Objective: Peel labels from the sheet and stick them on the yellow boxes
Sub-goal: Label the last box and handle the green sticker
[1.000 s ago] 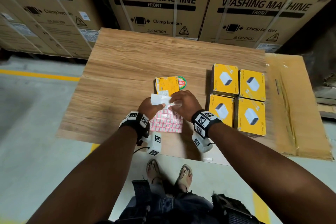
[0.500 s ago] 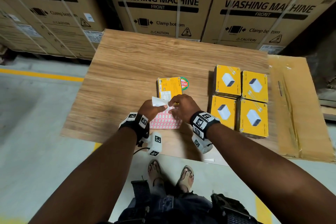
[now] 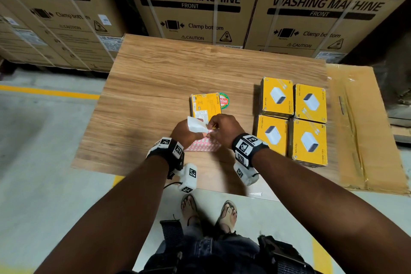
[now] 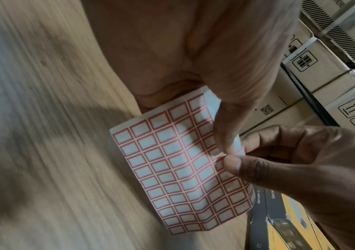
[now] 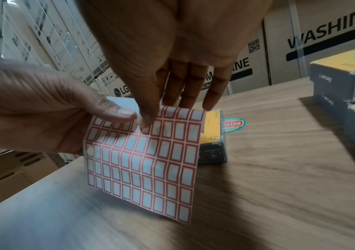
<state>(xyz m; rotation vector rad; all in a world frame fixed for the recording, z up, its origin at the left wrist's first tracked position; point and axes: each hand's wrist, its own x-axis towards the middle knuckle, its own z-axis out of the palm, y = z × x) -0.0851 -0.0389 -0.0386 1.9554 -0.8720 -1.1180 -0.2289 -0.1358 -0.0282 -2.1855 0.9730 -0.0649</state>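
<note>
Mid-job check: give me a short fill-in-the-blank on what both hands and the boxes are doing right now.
1. The left hand holds the white sheet of ____-bordered labels.
2. The right hand pinches a label at the sheet's ____ edge.
3. ____ yellow cardboard boxes sit grouped on the wooden table.
4. A lone yellow box lies beside a round ____.

Missing: red; top; Four; sticker

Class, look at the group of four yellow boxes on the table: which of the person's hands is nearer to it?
Right. The right hand works at the label sheet, just beside the four yellow boxes; the left hand is beyond it, farther away.
</note>
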